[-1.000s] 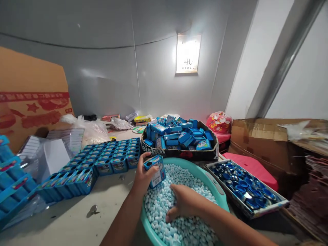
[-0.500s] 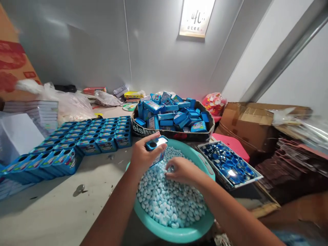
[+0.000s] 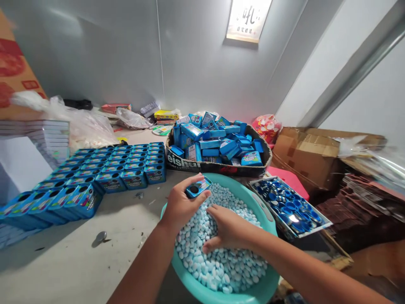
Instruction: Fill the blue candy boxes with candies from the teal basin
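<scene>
While my left hand (image 3: 180,207) grips the blue tin (image 3: 198,187) upright over the teal basin (image 3: 253,198), opening upward for loading, my right hand (image 3: 229,230) lies cupped, fingers loosely curled, in the mints (image 3: 218,266).

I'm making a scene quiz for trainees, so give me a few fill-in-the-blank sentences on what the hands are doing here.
1. The left hand holds a small blue ____ over the basin.
2. The right hand rests on the pale blue ____ in the basin.
3. The basin's colour is ____.
4. The tray right of the basin holds blue ____.

Missing words: tin; candies; teal; lids
</scene>
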Tool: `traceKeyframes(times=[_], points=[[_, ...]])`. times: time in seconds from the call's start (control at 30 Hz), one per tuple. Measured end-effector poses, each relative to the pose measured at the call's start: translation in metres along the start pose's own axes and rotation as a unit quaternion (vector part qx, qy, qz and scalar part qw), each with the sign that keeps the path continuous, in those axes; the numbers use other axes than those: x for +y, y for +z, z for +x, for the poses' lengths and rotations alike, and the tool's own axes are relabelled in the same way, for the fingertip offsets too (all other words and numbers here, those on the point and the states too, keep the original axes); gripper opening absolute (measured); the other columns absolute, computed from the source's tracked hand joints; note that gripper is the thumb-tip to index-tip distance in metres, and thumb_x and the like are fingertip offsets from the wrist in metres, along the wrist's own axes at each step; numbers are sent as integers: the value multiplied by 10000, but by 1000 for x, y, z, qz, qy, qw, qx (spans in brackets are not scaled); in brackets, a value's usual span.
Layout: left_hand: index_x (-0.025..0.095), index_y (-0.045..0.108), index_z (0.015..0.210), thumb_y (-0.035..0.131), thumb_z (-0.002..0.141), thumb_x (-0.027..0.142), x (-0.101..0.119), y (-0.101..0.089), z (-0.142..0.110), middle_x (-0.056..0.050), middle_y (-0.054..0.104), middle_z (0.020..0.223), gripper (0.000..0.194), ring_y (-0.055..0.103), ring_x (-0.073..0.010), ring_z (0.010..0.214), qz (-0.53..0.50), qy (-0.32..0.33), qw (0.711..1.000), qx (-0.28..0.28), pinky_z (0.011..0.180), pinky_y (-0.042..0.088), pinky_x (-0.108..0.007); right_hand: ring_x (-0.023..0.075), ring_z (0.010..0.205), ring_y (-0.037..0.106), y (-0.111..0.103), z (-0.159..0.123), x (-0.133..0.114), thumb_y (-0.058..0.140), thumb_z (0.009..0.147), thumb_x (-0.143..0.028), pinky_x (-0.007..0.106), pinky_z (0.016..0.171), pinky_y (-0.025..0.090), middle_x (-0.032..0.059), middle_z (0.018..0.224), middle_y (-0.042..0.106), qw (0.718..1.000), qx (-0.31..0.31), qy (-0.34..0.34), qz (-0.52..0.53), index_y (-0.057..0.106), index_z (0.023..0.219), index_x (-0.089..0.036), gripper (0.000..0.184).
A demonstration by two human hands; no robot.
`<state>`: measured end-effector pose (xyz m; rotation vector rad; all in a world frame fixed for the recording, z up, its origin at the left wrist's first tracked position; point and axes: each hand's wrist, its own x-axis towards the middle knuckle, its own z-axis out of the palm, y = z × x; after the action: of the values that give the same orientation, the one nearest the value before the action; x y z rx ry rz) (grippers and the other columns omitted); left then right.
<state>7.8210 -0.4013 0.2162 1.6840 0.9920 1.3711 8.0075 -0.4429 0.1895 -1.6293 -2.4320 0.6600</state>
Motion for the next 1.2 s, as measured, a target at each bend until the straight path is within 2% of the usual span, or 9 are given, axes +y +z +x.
traceKeyframes(times=[0.2, 0.3, 0.4, 0.53, 0.67, 0.8, 0.9, 1.07, 1.2], points=[[229, 759, 1232, 808, 807, 428, 1, -2, 1, -76, 744, 1319, 471, 715, -266, 1191, -7, -17, 1000, -9, 1007, 578, -343, 320, 1014, 661, -3, -3, -7, 957, 604, -557, 361, 864, 489, 87, 1077, 715, 1000, 1, 1, 20, 690, 1013, -181, 616], [216, 745, 1267, 809, 805, 453, 1, -5, 2, -78, 783, 1213, 524, 756, -235, 1017, 1, -26, 1000, -15, 827, 604, -284, 251, 897, 661, -4, -2, -9, 930, 675, -406, 303, 782, 467, 32, 938, 703, 999, -2, -45, 11, 650, 819, -190, 381], [209, 733, 1289, 795, 816, 475, 0, -6, 1, -79, 796, 1150, 546, 753, -206, 883, 3, -17, 999, -49, 721, 592, -262, 226, 851, 653, -3, -2, -7, 857, 661, -223, 291, 756, 465, 33, 943, 695, 993, -2, -117, 0, 664, 804, -191, 242], [212, 730, 1299, 783, 825, 458, 0, -3, -3, -90, 772, 1239, 537, 749, -252, 1035, 13, -18, 999, -48, 856, 610, -313, 192, 787, 648, -7, -8, -7, 702, 682, -161, 280, 744, 475, 24, 874, 710, 972, 104, -173, 125, 737, 901, -202, 226], [221, 717, 1323, 794, 811, 431, 1, 1, -4, -87, 721, 1360, 559, 709, -280, 1192, 1, -16, 998, -68, 1011, 575, -353, 158, 640, 588, -25, -17, -24, 664, 695, -201, 270, 628, 465, 6, 720, 682, 931, 216, -118, 271, 719, 790, -193, 111], [208, 718, 1310, 798, 808, 459, 0, 1, -5, -101, 748, 1299, 567, 729, -285, 1141, -62, -43, 993, -91, 986, 583, -363, 118, 545, 500, -50, -13, -48, 784, 703, -298, 231, 493, 396, -4, 658, 627, 874, 294, -60, 382, 728, 759, -176, 146], [222, 730, 1284, 805, 804, 426, 1, 1, -7, -90, 747, 1293, 527, 707, -284, 1174, -42, -22, 993, -105, 1020, 549, -354, 114, 546, 515, -65, 0, -60, 858, 666, -315, 217, 479, 400, -7, 659, 624, 820, 312, -42, 478, 723, 788, -170, 233], [209, 746, 1013, 764, 820, 367, 3, 8, -11, -31, 737, 936, 250, 650, -199, 827, -17, 25, 989, -148, 730, 493, -281, 99, 504, 487, -69, 26, -74, 873, 664, -334, 189, 442, 362, -37, 569, 570, 722, 309, -57, 616, 708, 808, -172, 273], [163, 656, 835, 714, 793, 270, 4, 12, -8, 0, 639, 799, 129, 527, -145, 732, -13, -2, 988, -153, 652, 402, -261, 98, 527, 508, -62, 35, -81, 899, 624, -312, 186, 468, 416, -29, 589, 600, 676, 310, -39, 668, 708, 769, -176, 276]])
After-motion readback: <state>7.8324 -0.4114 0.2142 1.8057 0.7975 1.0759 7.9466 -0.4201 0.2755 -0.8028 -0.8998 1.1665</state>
